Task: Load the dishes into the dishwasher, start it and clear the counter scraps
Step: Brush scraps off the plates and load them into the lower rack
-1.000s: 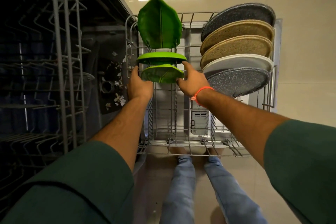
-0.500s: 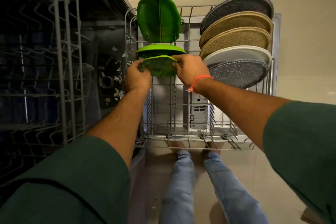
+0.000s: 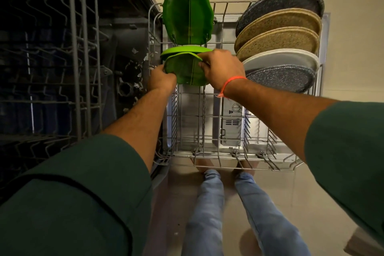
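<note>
Green plate (image 3: 185, 70) now tilted upright over rack (image 3: 207, 151)

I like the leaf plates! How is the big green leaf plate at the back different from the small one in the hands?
The big leaf plate is larger and darker than the small leaf plate. The big one stands by itself in the rack; the small one is gripped by the left hand and right hand. The big one stands farthest back; the small one is nearest the person, with a plain green plate between them. Both are green, leaf-shaped, with a middle rib.
</note>
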A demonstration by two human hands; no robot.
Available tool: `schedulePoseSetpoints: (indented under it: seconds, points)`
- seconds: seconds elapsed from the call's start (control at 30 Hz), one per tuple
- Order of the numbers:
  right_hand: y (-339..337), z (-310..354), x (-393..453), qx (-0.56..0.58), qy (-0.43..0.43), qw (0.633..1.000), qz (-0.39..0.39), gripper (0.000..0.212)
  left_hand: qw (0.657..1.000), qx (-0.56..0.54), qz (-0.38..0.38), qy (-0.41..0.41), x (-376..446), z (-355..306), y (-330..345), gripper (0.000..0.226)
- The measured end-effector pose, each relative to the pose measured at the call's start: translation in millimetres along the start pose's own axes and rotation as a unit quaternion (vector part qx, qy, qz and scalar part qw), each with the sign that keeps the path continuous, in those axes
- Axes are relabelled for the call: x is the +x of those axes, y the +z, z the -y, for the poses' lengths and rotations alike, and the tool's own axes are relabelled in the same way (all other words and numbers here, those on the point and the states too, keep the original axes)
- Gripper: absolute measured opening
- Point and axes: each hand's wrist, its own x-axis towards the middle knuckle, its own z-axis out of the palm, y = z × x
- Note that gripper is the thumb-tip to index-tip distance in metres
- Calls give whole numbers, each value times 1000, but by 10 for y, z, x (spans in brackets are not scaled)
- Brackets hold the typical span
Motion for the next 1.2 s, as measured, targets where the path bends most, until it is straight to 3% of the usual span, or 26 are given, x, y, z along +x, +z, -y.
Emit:
schedulePoseSetpoints:
  seconds: [0.2,0.57,0.83,1.2]
  points:
    - [29,-50,9,33,38,998,21,31,999,-12,43,-18,-104,0,38,41]
    - [85,-87,-89,82,52,994,52,66,998,-58,25,-1,-265,-21,30,56]
    - [64,-109,-267,115,62,991,25,74,994,-106,10,-4,-525,-58,63,76]
    - [-117,-235,-1198,189,143,972,-2,74,974,-223,38,-29,-1360,59,211,79]
